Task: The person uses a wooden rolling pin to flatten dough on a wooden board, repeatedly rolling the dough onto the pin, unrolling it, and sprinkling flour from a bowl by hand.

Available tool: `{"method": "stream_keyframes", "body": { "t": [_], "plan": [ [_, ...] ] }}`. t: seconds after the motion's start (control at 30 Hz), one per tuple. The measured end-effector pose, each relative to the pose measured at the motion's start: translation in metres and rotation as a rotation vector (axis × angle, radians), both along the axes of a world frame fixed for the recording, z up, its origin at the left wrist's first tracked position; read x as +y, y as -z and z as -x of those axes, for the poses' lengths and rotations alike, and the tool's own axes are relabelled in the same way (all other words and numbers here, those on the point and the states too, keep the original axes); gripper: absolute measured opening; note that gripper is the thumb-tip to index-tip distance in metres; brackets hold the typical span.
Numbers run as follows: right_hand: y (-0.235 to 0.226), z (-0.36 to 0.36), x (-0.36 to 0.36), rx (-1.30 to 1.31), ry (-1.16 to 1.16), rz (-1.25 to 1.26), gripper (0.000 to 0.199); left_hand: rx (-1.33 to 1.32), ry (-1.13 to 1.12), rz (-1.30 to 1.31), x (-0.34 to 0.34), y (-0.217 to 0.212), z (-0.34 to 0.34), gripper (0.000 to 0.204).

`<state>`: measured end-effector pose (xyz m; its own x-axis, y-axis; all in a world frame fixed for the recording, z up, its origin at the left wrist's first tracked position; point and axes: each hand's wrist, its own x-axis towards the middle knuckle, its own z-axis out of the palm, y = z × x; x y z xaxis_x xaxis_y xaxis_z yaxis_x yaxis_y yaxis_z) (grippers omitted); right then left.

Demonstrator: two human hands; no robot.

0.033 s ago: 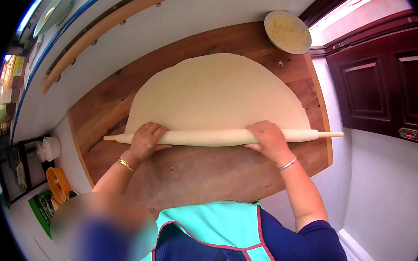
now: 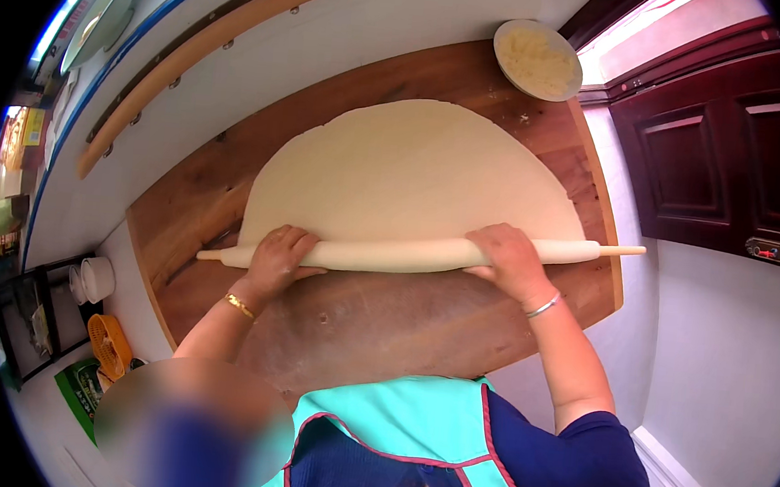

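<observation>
A large, thin sheet of pale dough (image 2: 414,172) is spread over a wooden board. Its near edge is wrapped around a long rolling pin (image 2: 623,251), whose bare wooden tips stick out at both ends. My left hand (image 2: 280,261) curls over the dough-covered pin toward its left end, thumb on the near side. Farther right, my right hand (image 2: 510,260) grips the pin the same way. The dough hides most of the pin's body.
The wooden board (image 2: 346,332) bears a flour dusting on its near part. At its far right corner stands a white bowl (image 2: 549,89) of pale yellow flour-like stuff. A dark red door (image 2: 689,166) is to the right. An orange basket (image 2: 107,342) sits at left.
The dough-wrapped rolling pin and both my hands have shifted very slightly to the right, and the dough sheet's left edge with them. My grip looks the same.
</observation>
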<state>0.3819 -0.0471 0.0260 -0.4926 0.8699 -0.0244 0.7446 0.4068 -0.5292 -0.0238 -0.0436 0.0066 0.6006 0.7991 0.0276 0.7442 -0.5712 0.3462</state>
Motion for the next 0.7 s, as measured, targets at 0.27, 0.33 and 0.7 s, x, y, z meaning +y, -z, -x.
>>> {"method": "stream_keyframes", "body": {
  "t": [0.27,0.33,0.7],
  "plan": [
    [-0.005,-0.031,0.016,-0.059,0.254,-0.157,0.046,-0.043,0.139,-0.124,0.125,-0.01,-0.055,0.048],
    [-0.006,-0.017,0.002,-0.007,0.176,-0.192,0.05,-0.023,0.097,-0.163,0.115,-0.013,-0.036,0.048],
    [-0.003,0.09,-0.044,0.035,0.124,-0.06,0.059,-0.087,-0.068,-0.11,0.07,-0.017,0.003,0.048]
  ]
}}
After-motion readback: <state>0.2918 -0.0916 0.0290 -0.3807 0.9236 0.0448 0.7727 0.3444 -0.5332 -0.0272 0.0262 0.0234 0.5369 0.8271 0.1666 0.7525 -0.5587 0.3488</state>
